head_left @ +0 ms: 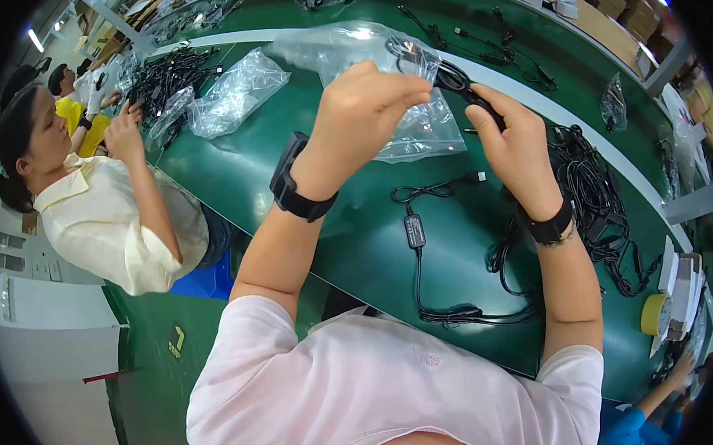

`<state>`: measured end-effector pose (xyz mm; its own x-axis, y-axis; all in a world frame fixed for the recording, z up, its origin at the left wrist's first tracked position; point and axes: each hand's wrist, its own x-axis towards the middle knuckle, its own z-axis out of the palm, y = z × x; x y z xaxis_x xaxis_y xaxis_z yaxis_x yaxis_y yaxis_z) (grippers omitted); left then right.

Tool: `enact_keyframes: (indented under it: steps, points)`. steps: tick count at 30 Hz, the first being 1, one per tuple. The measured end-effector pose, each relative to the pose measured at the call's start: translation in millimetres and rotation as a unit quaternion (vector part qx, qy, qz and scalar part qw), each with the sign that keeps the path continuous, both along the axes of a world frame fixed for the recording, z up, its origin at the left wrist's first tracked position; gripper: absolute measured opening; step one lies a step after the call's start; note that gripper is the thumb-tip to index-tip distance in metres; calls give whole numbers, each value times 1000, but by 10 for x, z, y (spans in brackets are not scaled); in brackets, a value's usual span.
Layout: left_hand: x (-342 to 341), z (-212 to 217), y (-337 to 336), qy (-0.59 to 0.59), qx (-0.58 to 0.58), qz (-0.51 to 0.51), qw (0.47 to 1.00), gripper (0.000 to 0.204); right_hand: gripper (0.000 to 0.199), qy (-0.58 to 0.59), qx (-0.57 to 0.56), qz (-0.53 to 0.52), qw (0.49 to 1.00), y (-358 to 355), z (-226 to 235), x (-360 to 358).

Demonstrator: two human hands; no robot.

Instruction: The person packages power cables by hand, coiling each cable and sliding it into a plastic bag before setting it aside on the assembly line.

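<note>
Over a dark green worktop (358,251), a coiled black cable (454,78) hangs between the two hands, which stand apart from each other. It is slim and glossy, wound into several narrow oval loops that bunch together near a thicker, dull black cylindrical end. The right hand (520,145) is clamped on that end, thumb below and fingers above, with a small dark tip poking out beside the thumb. Farther left, the loops show hazily through a clear plastic bag (424,134); whether they lie inside it or behind it, I cannot tell. The left hand (366,101) is pinched on this bag, thumb and forefinger drawn together, the other fingers curled. The bag is wide, thin and wrinkled, with bright glints along its creases and a straight lower edge.

Just below, on the worktop, lies a black USB cable (418,277): a pale-tipped plug, a small loop, then a flat rectangular inline box with light markings. Right of it, partly behind the right wrist, sits a tangled heap of black cables (592,186). A yellow tape roll (656,314) stands near the right edge. Crumpled clear bags (239,96) lie to the left, near a co-worker in a cream shirt (103,224).
</note>
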<state>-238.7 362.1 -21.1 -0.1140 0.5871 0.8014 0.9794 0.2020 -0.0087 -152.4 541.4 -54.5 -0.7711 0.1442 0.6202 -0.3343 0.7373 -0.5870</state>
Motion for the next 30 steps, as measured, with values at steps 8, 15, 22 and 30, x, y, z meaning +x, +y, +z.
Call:
enact_keyframes:
  steps: [8, 15, 22, 30]
  points:
    - [84, -153, 154, -121, 67, -11, 990, 9, 31, -245, -409, 213, 853, -49, 203, 98]
    - [366, -363, 309, -232, 48, -80, 968, 7, 29, -239, -626, 358, 650, 193, -28, -59]
    - [360, -295, 373, -112, 150, -34, 982, 14, 46, -135, -547, 375, 736, 7, 83, 65]
    - [545, -526, 625, -134, 50, -123, 982, 20, 49, -62, -583, 214, 782, 21, 62, 60]
